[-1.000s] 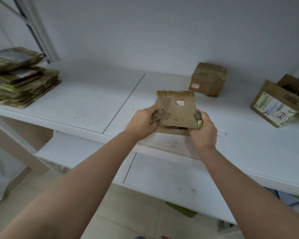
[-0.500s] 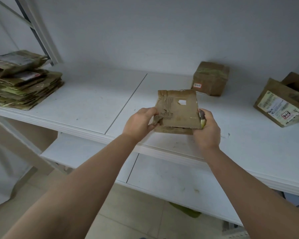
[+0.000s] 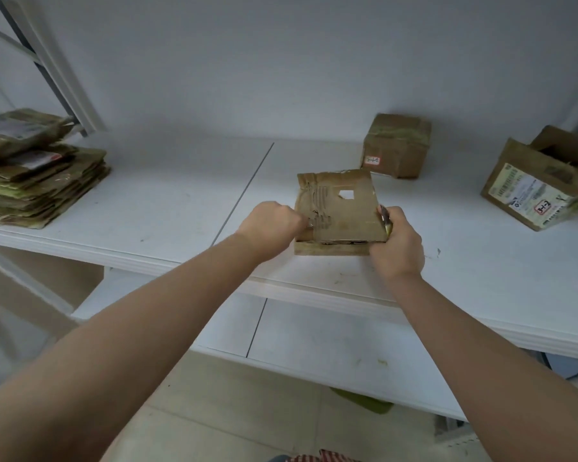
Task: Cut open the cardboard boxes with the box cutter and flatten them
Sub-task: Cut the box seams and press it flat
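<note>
- A worn, brown, nearly flattened cardboard box is held over the front part of the white table, its lower edge close to the surface; whether it touches cannot be told.
- The left hand is curled round the box's left edge, and the right hand grips the right edge together with a slim box cutter with a yellow-green body, whose blade cannot be made out.
- The step in hand is judged to be the flattening — the panels are best pressed down against the table, with the creases folded fully so the piece lies thin.
- The cutter is best kept pointed away from the left hand's fingers while pressure is applied, since tool and cardboard are squeezed in one grip.
- Once flat, the piece is presumably to be added to the stack of flattened brown cardboard at the far left of the table.
- A sealed brown cube-shaped box near the wall and an opened brown box with a white label at the right are seemingly left to be done.
- Compared with a second ago, the box is lowered and tilted flatter toward the table, and the left hand's fingers are closed more tightly on its edge; both grips are otherwise unchanged.
</note>
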A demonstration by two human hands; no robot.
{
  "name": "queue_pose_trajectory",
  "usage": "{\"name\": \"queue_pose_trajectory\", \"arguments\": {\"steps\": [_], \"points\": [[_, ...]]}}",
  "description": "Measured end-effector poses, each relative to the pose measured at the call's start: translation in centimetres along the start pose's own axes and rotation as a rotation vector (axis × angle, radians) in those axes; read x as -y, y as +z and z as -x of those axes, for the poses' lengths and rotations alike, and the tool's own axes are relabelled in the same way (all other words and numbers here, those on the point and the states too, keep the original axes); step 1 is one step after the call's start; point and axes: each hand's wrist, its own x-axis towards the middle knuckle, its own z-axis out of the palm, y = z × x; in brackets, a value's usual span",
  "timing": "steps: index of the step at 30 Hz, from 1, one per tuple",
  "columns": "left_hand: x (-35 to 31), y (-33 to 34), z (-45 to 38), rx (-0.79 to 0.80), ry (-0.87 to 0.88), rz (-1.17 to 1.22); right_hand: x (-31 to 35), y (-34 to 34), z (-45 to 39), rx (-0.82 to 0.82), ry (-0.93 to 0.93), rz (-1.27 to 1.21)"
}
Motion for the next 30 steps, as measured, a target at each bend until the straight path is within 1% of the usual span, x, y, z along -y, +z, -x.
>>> {"name": "queue_pose_trajectory", "arguments": {"steps": [2,3,5,7,8,10,11,12,17,21,24,27,30], "points": [[1.1,-1.6,-1.4,0.155,0.073,0.023,0.2,0.0,-0.2,0.009,-0.002,0.024],[1.6,-2.5,-1.9,0.187,0.118,0.032,0.3,0.1,-0.3,0.014,-0.002,0.035],[2.1,-3.4,-2.5,0.183,0.173,0.041,0.4,0.1,-0.5,0.019,0.003,0.054],[2.5,-3.4,-2.6,0.129,0.133,0.109,0.2,0.0,-0.7,0.006,0.007,0.078],[2.7,-3.1,-2.4,0.07,0.084,0.171,0.1,-0.2,-0.9,-0.001,0.01,0.092],[2.8,-2.3,-1.7,-0.092,-0.022,0.374,-0.1,-0.4,-1.2,-0.004,0.012,0.117],[2.7,-1.8,-1.3,-0.145,-0.059,0.461,-0.1,-0.5,-1.3,-0.001,0.009,0.129],[2.3,-1.3,-1.0,-0.166,-0.071,0.495,0.0,-0.5,-1.3,0.004,0.002,0.142],[1.2,0.6,-0.3,-0.117,0.007,0.357,0.6,0.3,-1.1,0.015,-0.057,0.179],[2.1,0.3,-1.1,-0.102,0.053,0.352,0.5,0.5,-1.2,0.007,-0.074,0.201],[2.7,-0.6,-1.8,-0.069,0.045,0.384,0.5,0.1,-1.4,0.035,-0.062,0.191],[3.2,-0.4,-2.0,-0.032,-0.047,0.508,0.0,-0.7,-1.8,0.111,-0.045,0.091],[3.3,0.4,-1.8,-0.019,-0.188,0.817,-0.6,-1.6,-2.1,0.176,-0.047,-0.054]]}}
